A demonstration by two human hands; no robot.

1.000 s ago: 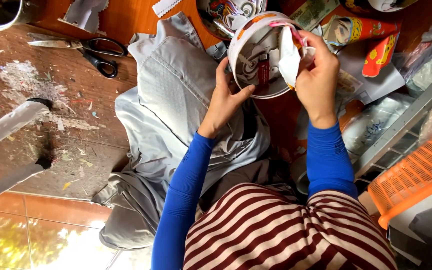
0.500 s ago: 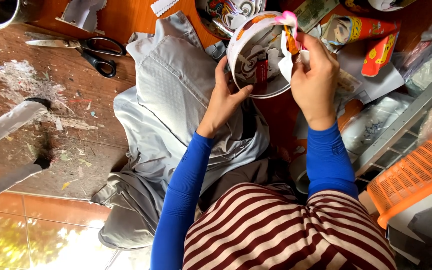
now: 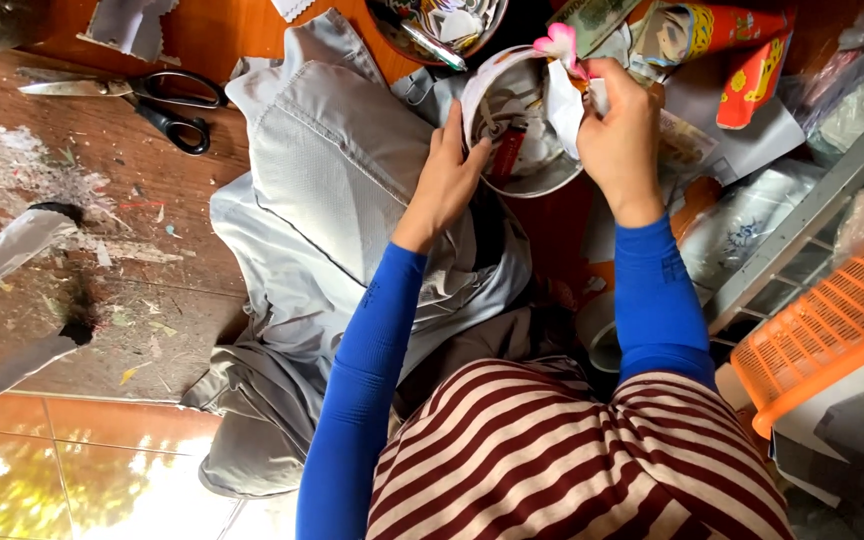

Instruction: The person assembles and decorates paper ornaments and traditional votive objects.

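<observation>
Hands at a round white container (image 3: pixel 527 140), held above grey cloth (image 3: pixel 342 190) on the wooden bench (image 3: pixel 102 210). Left hand (image 3: pixel 447 180) grips the container's rim, fingers curled closed on it. Right hand (image 3: pixel 620 135) pinches white paper (image 3: pixel 564 100) at the opening, a pink piece (image 3: pixel 558 42) at its top. Black-handled scissors (image 3: pixel 157 100) lie well apart.
</observation>
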